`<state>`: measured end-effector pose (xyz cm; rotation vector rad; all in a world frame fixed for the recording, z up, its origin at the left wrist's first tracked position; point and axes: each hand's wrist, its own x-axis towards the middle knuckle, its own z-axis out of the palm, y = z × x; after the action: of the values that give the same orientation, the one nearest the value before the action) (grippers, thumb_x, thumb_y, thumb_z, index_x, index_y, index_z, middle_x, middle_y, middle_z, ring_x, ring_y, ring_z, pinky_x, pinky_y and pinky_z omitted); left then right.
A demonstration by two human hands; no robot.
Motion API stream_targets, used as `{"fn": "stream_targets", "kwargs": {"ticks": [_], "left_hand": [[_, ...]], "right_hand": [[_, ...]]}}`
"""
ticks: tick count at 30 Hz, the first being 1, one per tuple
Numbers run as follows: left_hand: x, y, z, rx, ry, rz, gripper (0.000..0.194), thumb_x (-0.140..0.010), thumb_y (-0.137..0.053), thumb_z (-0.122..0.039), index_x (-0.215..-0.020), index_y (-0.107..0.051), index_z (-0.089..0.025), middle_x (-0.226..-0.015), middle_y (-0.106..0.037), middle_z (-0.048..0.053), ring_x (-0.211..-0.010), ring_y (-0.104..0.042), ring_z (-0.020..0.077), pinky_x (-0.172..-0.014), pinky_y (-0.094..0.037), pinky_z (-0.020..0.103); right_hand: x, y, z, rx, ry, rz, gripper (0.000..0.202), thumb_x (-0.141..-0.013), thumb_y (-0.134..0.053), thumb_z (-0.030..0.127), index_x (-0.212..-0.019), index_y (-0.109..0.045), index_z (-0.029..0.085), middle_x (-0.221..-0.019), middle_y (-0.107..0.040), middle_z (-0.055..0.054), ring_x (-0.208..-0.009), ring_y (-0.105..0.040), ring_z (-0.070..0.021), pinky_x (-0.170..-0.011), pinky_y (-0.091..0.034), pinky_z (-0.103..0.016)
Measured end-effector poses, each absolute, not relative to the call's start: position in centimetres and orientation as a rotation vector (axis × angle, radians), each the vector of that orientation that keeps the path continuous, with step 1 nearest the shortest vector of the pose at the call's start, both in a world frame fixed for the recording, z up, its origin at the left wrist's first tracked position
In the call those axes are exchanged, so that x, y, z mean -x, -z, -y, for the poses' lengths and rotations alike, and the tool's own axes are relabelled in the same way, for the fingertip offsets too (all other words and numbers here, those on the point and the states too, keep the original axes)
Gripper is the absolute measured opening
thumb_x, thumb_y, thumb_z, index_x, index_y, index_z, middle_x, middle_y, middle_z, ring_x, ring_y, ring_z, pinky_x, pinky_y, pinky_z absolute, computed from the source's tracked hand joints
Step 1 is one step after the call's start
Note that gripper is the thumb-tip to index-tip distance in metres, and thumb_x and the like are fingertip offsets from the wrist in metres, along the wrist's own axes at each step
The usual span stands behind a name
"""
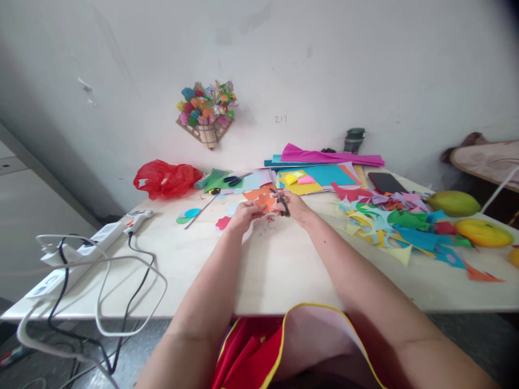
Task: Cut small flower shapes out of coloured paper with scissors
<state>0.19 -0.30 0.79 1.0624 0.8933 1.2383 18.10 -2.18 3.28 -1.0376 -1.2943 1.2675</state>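
Observation:
Both hands work close together over the middle of the table. My left hand [246,214] is closed, pinching a piece of orange paper [265,201] by its near left side. In my right hand [294,206] is a pair of scissors [283,205] with dark handles, fingers wrapped around them. The blades point up and away, beside the orange paper; whether they touch it I cannot tell. A red paper flower shape [223,222] lies left of my left hand. Tiny scraps [270,219] are scattered on the table just below my hands.
To the left lie blue [192,213] and green paper circles, a red plastic bag [164,179] and power strips [77,259] with trailing cables. Behind are coloured sheets [324,175] and a second pair of scissors [234,180]. Paper offcuts [405,224], a phone [386,182] and mangoes [454,203] occupy the right.

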Motion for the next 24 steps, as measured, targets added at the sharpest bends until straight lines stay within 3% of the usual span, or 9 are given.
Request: {"fn": "stream_targets", "kwargs": {"ticks": [4, 15, 24], "left_hand": [[0.0, -0.9, 0.0, -1.027, -1.296, -0.887, 0.026, -0.052, -0.088, -0.020, -0.067, -0.069, -0.012, -0.064, -0.069, 0.004, -0.061, -0.066, 0.0140, -0.072, -0.054, 0.029], [0.2, -1.5, 0.4, -0.942, -1.401, -0.811, 0.025, -0.058, -0.084, -0.018, -0.076, -0.067, -0.013, -0.072, -0.072, 0.006, -0.071, -0.072, 0.0183, -0.077, -0.056, 0.031], [0.3, -1.5, 0.1, -0.866, -1.430, -0.794, 0.020, -0.063, -0.079, -0.013, -0.079, -0.066, -0.013, -0.076, -0.072, 0.005, -0.072, -0.072, 0.0168, -0.077, -0.058, 0.030]], "right_hand": [[-18.9, -3.4, 2.3, 1.089, -1.269, 1.374, 0.034, -0.065, -0.080, 0.017, -0.093, -0.059, 0.017, -0.057, -0.063, 0.003, -0.046, -0.059, -0.0114, -0.037, -0.025, -0.017], [-19.7, -3.3, 2.3, 1.026, -1.287, 1.679, 0.027, -0.076, -0.078, 0.035, -0.072, -0.059, 0.017, -0.059, -0.063, 0.001, -0.045, -0.055, -0.0082, -0.034, -0.028, -0.017], [-19.7, -3.0, 2.3, 1.023, -1.253, 1.830, 0.027, -0.085, -0.069, 0.039, -0.075, -0.058, 0.017, -0.061, -0.066, 0.000, -0.046, -0.056, -0.0076, -0.036, -0.033, -0.015]]}}
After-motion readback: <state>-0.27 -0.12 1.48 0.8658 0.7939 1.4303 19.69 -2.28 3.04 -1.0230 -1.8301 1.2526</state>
